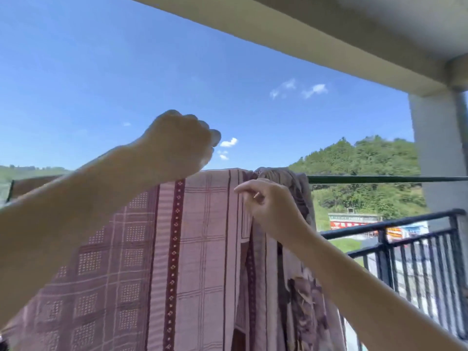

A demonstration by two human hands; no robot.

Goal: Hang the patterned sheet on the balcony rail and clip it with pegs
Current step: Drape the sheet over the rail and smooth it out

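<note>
sheet draped over rail | left hand raised above rail, fingers curled, contents not discernible | right hand loosely curled, touching sheet, grip unclear

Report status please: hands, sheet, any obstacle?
Left hand fisted above pole, content unclear. Right hand pinching patterned sheet. Sheet draped over pole, bunched at right. No pegs visible.

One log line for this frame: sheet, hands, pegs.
sheet: draped over rail | left hand: fist above top edge | right hand: pinching sheet fold | pegs: none visible
</note>
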